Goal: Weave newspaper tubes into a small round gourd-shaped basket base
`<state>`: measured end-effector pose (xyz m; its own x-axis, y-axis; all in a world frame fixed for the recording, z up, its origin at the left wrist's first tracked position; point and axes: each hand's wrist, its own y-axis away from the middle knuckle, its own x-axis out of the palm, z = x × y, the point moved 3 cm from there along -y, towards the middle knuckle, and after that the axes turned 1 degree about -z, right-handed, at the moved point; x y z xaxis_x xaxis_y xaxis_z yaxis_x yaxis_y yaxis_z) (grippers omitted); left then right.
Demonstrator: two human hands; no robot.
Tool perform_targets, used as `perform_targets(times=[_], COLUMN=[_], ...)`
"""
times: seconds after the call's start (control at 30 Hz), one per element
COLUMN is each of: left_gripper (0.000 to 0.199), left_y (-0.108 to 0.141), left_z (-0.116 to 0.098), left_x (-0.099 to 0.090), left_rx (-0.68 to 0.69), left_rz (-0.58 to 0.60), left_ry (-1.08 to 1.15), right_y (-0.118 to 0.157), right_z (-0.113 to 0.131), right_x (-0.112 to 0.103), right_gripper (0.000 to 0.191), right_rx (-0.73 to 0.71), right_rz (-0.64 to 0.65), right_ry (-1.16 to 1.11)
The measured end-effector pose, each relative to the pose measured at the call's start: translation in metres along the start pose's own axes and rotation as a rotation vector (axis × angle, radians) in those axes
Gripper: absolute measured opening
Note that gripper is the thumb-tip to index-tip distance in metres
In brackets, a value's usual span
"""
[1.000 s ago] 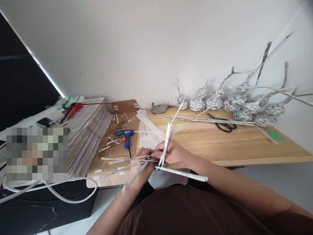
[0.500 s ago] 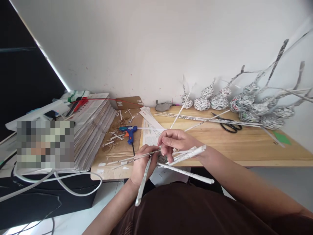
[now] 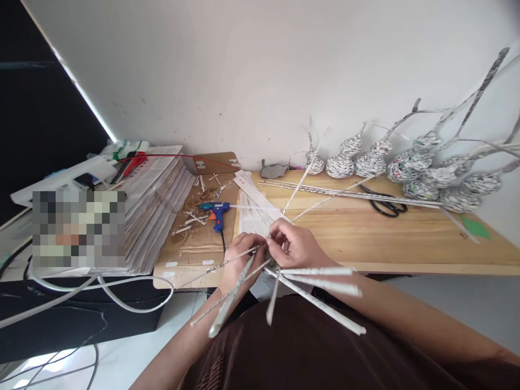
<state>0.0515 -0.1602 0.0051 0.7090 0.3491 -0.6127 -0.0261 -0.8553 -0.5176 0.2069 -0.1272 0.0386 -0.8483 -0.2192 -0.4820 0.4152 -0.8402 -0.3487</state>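
Between my two hands sits a small woven piece made of rolled newspaper, mostly covered by my fingers. Several rolled paper tubes (image 3: 325, 303) fan out from it to the right, left and toward my body. My left hand (image 3: 245, 260) is closed round the left side of the weave. Thumb and fingers of my right hand (image 3: 294, 245) pinch at its far side, close to my left fingertips. Two thin paper strips (image 3: 298, 187) stick out beyond my right hand over the table. What exactly lies between the fingertips is hidden.
A blue glue gun (image 3: 219, 212) lies on cardboard (image 3: 199, 249) among paper scraps. Stacked newspapers (image 3: 158, 216) stand at left. Black scissors (image 3: 385, 205) and long paper sticks (image 3: 349, 194) rest on the wooden table (image 3: 406, 244). Several woven paper gourds (image 3: 340, 165) line the wall.
My right hand has closed into a pinch and come nearer my left fingertips. The woven piece has turned, so its tubes point more toward my body. The view has shifted slightly.
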Motion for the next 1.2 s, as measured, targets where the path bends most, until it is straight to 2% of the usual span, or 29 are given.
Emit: perform_targets(times=[0.13,0.27,0.4,0.53,0.6,0.8,0.87,1.0,1.2], left_gripper=[0.007,0.008,0.01,0.012,0.013,0.015,0.015,0.015,0.01], left_y=[0.006,0.011,0.013,0.013,0.014,0.016,0.016,0.017,0.016], left_z=[0.0,-0.001,-0.002,-0.002,-0.003,-0.003,-0.002,0.002,0.002], left_x=[0.001,0.006,0.008,0.009,0.009,0.009,0.01,0.013,0.014], left_rx=[-0.06,-0.039,0.023,0.109,0.121,0.095,0.087,0.064,0.1], left_rz=[-0.064,-0.078,-0.082,-0.093,-0.097,-0.086,-0.082,-0.088,-0.03], left_ry=[0.024,0.043,0.037,-0.01,-0.022,-0.002,-0.009,-0.044,-0.113], right_y=[0.009,0.011,0.012,0.01,0.009,0.014,0.019,0.031,0.043], right_z=[-0.023,-0.041,-0.041,-0.033,-0.031,-0.033,-0.036,-0.043,-0.044], right_x=[0.001,0.008,0.008,0.007,0.006,0.0,0.0,0.005,0.006], right_gripper=[0.015,0.025,0.029,0.03,0.026,0.021,0.022,0.019,0.02], right_rx=[0.233,0.346,0.334,0.287,0.286,0.23,0.236,0.215,0.107], right_rz=[-0.209,-0.281,-0.359,-0.296,-0.245,-0.223,-0.197,-0.096,-0.087], right_ry=[-0.351,-0.587,-0.756,-0.906,-0.833,-0.235,-0.204,-0.325,-0.245])
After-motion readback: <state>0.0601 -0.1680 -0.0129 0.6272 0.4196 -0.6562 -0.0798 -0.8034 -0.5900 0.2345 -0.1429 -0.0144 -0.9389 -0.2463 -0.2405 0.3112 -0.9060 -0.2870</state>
